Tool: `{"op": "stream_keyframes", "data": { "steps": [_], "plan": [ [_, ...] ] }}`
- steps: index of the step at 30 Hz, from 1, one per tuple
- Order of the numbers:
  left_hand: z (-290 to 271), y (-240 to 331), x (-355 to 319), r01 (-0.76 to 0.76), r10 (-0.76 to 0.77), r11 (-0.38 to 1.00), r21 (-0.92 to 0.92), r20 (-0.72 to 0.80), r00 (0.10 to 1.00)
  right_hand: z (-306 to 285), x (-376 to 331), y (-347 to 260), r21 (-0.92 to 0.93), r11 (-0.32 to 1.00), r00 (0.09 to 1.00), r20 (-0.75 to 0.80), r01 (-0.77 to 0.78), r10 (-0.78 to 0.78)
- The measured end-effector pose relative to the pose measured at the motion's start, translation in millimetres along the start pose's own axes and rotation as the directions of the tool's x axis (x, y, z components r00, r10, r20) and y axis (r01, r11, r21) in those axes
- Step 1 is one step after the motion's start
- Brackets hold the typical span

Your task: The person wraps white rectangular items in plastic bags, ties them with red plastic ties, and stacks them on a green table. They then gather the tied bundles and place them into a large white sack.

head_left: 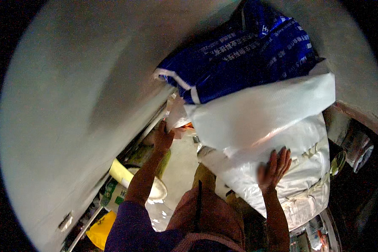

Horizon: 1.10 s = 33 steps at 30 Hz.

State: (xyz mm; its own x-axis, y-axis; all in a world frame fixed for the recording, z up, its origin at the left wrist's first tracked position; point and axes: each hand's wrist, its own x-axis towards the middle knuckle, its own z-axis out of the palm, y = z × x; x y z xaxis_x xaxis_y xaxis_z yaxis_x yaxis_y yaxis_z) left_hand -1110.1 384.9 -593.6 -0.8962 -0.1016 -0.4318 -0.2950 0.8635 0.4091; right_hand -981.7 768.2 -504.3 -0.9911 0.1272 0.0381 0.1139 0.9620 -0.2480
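Observation:
A stack of sacks leans in front of me on the right. Its upper part is a blue printed woven sack (248, 54). Below that comes a white woven sack (260, 113), then a shiny silver-white sack (304, 180) with creases. My right hand (274, 170) rests on the silver-white sack, palm down, fingers stretched and holding nothing. Left of the stack, my left hand (163, 136) is closed at the edge of some crumpled pale plastic (176, 113). Its fingertips are partly hidden, and the plastic shows orange bits beneath.
A large pale wall (63, 105) runs along my left. Beside my left forearm lie a pale yellow cylinder (121, 172) and a yellow bag (102, 231). Pale floor (182, 161) shows before my legs. Clear-wrapped items (359, 151) sit in the dark at far right.

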Motion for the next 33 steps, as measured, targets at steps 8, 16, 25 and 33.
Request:
{"op": "stream_keyframes", "data": {
  "steps": [8,16,25,33],
  "plan": [
    [-87.3,45.9,-103.1,0.019,-0.020,0.995,-0.098,-0.017,1.000,0.5,-1.0,2.3,0.012,1.000,1.000,-0.029,0.003,-0.003],
    [-209.6,-62.9,-197.6,0.220,-0.354,0.800,-0.558,-0.142,0.925,6.4,1.1,0.4,0.058,0.998,0.992,-0.126,0.016,-0.008],
    [-324.5,-5.5,-360.4,0.029,-0.382,0.638,-0.770,-0.283,0.880,-10.8,-30.5,10.0,0.251,0.960,0.986,0.077,0.122,-0.145],
    [-267.5,33.9,-465.2,-0.396,0.500,0.866,0.305,-0.567,0.655,-68.3,-153.1,-43.1,0.810,0.421,0.813,0.533,-0.409,-0.235]
  ]
}}
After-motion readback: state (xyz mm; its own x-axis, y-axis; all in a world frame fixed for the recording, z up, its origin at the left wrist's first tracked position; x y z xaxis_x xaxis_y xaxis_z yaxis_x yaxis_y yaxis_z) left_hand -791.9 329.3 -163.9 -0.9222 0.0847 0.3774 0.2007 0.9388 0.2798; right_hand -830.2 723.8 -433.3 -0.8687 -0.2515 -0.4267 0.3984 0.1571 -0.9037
